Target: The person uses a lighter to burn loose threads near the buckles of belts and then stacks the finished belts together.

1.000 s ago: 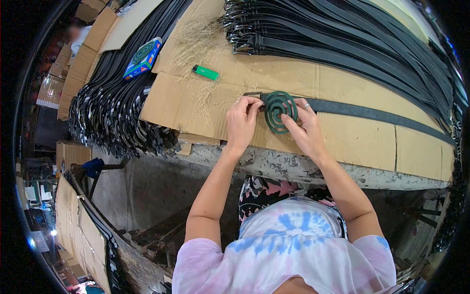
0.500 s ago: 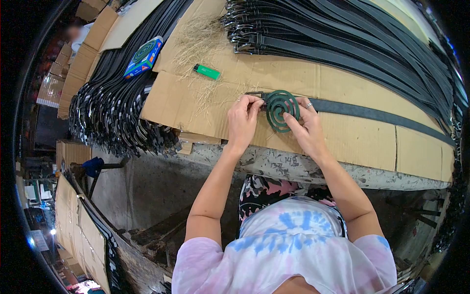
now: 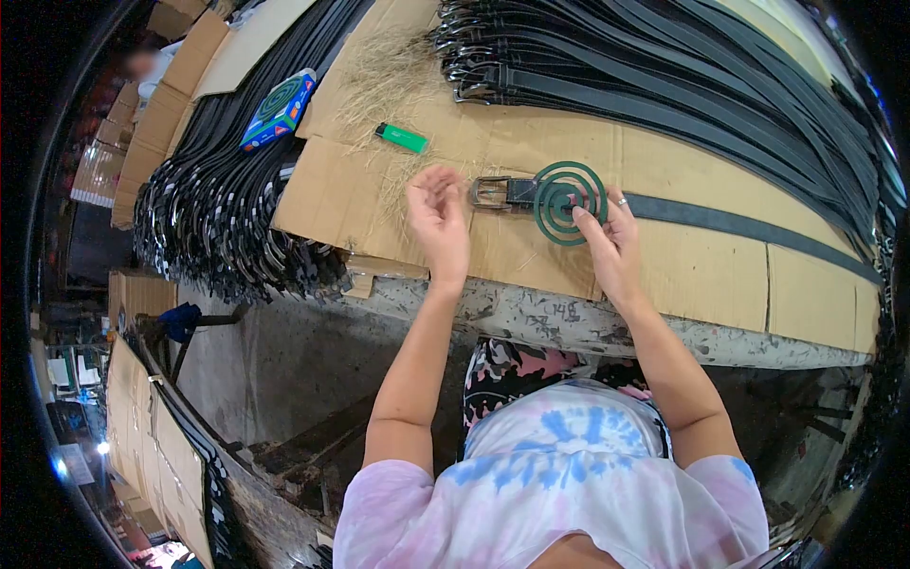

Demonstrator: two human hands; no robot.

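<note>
My right hand [image 3: 616,251] pinches a green mosquito coil [image 3: 563,201] near its centre, thumb on the near side. The coil is held over a single black belt [image 3: 701,215] stretched across the cardboard and covers part of the strap. To the left of the coil, the belt's metal buckle [image 3: 489,193] lies in plain sight. My left hand [image 3: 439,216] is apart from the coil, just left of the buckle, its fingers loosely curled and slightly blurred; nothing shows in them. Beyond this hand lies a green lighter [image 3: 401,138].
Black belts [image 3: 645,104] are stacked along the far right of the cardboard [image 3: 692,284]. Another heap of belts [image 3: 227,218] hangs at the left, carrying a blue mosquito coil box [image 3: 280,109]. Dry straw-like fibres [image 3: 384,81] lie near the lighter. A person [image 3: 147,71] is at the far left.
My left hand has left the coil and buckle area and moved left. My right hand has shifted the coil slightly right and up, uncovering the buckle.
</note>
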